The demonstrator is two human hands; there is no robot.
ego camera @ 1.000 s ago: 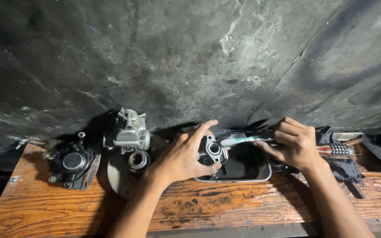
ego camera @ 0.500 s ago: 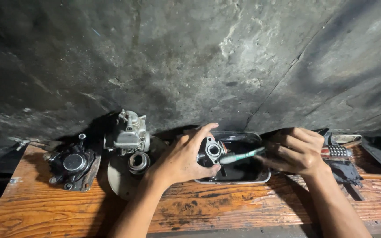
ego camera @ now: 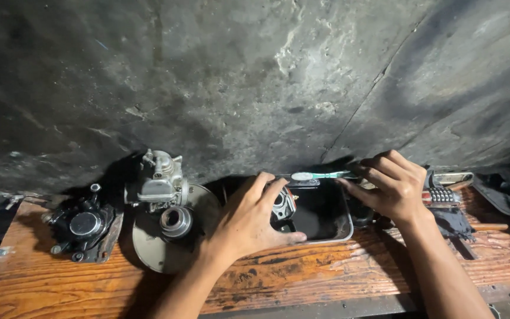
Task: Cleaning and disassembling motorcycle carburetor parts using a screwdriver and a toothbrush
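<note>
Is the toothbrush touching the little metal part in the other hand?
Apart. The head view shows the toothbrush in the right hand above the tray, with dark space between its bristles and the metal part the left hand holds.

Dim, uneven light; deep shadows, slight blur, wide-angle edge distortion.

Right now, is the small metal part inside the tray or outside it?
Inside. The left hand holds the small metal part over the dark tray, within its rim; whether it touches the bottom, cannot tell.
</note>
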